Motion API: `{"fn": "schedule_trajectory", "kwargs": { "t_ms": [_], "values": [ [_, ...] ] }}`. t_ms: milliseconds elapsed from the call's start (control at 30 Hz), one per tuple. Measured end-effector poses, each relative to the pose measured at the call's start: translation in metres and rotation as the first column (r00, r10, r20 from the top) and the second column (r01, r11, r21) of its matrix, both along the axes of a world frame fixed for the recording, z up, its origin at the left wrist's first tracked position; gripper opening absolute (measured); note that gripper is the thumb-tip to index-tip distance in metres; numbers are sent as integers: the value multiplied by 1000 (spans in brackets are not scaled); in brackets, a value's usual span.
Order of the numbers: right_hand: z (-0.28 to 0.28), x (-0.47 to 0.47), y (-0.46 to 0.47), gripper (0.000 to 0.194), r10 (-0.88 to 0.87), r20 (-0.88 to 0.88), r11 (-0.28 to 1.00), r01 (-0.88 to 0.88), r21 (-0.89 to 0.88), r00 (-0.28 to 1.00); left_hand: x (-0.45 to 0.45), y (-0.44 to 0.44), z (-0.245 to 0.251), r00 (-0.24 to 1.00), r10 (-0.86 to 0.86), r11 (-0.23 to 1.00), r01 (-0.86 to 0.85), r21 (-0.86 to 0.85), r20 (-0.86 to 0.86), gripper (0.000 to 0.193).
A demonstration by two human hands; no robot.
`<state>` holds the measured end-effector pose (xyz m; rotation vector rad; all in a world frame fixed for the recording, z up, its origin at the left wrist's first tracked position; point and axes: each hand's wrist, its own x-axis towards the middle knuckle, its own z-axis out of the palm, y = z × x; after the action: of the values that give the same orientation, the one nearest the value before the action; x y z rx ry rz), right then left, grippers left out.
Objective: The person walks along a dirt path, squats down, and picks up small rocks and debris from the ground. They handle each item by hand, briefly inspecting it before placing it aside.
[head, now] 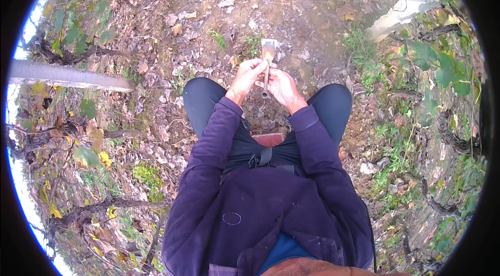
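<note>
Between my two hands is a small metal tool with a flat, flared blade point(269, 47) and a narrow tubular handle whose hollow end points back at me. The blade points away from me and looks rusty near its neck. My left hand point(247, 77) pinches the handle just below the blade with thumb and fingers. Close against it, my right hand point(283, 84) has its fingertips on the handle from the other side. Both hands are above the ground, between my bent knees.
Fallen leaves cover much of the soil. One pale post point(70, 75) stands at the left, another point(406, 8) at the upper right. Gnarled vines with green leaves point(449, 67) line both sides. A red object point(268, 139) shows between my thighs.
</note>
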<state>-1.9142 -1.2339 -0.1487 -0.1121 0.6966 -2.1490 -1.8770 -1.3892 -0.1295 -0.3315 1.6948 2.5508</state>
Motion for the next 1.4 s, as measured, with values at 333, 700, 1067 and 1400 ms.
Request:
{"fn": "schedule_trajectory", "kwargs": {
  "t_ms": [333,700,1067,1400],
  "values": [
    [-20,-1,-2,29,27,-276,923,82,375,961,-2,-6,-13,993,112,992,-113,64,24,28],
    [-29,4,12,53,532,-811,472,709,524,245,-4,-10,-25,971,237,970,-237,50,2,30],
    [18,18,4,47,394,-781,564,543,622,485,-4,-16,-40,892,379,851,-441,286,247,41],
    [12,6,2,16,117,-478,859,153,489,871,-5,-7,-63,875,300,894,-397,207,381,26]
  ]
}}
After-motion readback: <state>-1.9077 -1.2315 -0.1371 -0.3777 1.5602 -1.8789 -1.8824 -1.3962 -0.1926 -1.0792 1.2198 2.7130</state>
